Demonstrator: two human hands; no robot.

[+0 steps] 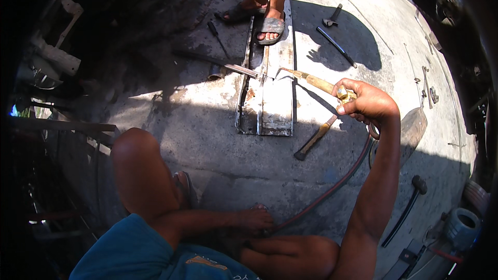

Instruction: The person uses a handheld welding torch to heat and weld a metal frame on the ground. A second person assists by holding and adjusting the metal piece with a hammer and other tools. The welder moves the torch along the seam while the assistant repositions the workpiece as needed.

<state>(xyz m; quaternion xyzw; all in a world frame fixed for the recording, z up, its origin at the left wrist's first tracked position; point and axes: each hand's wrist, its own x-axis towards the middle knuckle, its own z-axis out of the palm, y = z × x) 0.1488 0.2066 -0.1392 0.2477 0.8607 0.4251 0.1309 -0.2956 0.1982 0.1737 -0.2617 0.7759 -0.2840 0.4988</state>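
My right hand (369, 98) is closed around the brass valve end of a gas torch (320, 83). The torch's thin bent tip is close to a long metal bar (241, 69), whose end lies across a pale metal channel (277, 116) on the ground. No flame can be made out. My left forearm crosses low in front of me, and what looks like my left hand (257, 219) is in dark shadow by a red hose (332, 191); its fingers are unclear. A hammer or chisel with a wooden handle (315, 139) lies below the torch.
A person's sandalled feet (271, 30) stand on the channel's far end. To their right lie a hammer (333, 16) and a dark rod (336, 46). Another hammer (410, 202) rests at right, near a grey container (461, 227). Dark clutter lines the left side.
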